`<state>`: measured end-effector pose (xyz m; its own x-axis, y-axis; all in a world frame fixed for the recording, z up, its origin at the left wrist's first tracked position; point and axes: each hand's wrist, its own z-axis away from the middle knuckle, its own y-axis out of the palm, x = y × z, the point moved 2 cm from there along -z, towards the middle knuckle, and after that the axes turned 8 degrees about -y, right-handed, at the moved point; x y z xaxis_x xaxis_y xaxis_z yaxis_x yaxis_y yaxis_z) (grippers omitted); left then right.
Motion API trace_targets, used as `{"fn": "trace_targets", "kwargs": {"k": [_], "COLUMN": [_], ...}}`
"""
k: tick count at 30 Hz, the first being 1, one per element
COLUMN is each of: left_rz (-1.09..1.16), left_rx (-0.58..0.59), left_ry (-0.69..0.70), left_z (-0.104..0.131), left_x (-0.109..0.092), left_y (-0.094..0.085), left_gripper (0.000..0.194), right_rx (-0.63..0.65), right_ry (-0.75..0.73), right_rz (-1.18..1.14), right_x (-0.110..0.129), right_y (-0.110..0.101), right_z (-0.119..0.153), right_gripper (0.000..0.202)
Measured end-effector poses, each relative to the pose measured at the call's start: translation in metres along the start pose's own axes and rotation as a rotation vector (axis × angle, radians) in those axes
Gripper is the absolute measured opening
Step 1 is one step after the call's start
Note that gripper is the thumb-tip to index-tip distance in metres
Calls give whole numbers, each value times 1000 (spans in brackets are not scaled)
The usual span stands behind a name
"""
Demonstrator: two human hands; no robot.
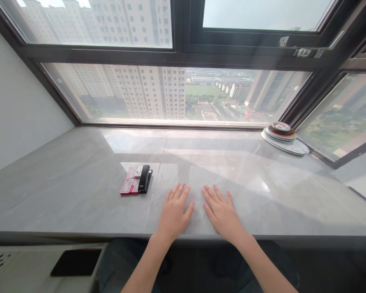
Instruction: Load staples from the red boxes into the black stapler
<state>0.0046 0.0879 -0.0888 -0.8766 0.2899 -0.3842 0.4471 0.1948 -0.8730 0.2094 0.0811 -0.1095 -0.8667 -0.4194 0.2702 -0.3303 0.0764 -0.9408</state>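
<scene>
My left hand [175,211] lies flat on the grey marbled counter [64,199], fingers stretched forward and thumb out to the side. Beside it, a short gap away, my right hand [220,209] rests palm down with its fingers spread. Neither hand holds anything. To the left of my left hand is a black stapler [144,179], its long side pointing away from me. Small red and white boxes [130,184] lie against the stapler's left side, with a small whitish box [138,171] at their far end.
A stack of plates and round lids [280,134] stands in the far right corner by the window frame [171,57]. The counter's front edge [79,234] runs just before my wrists. Below it at left, a dark flat object [76,262] lies on a pale surface.
</scene>
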Motion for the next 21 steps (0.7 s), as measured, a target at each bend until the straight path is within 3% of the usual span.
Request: {"fn": "trace_targets", "kwargs": {"k": [4, 14, 21], "left_rz": [-160, -198, -194], "left_rx": [34, 8, 6], "left_ry": [-3, -48, -41], "left_z": [3, 3, 1], "left_x": [-2, 2, 4], "left_y": [21, 18, 18], "left_gripper": [57, 59, 57], "right_rx": [48, -13, -88], "right_ry": [1, 72, 71], "right_rz": [146, 200, 170], "right_x": [6, 9, 6], "right_y": [5, 9, 2], "right_z": [0, -3, -12], "right_gripper": [58, 60, 49]}}
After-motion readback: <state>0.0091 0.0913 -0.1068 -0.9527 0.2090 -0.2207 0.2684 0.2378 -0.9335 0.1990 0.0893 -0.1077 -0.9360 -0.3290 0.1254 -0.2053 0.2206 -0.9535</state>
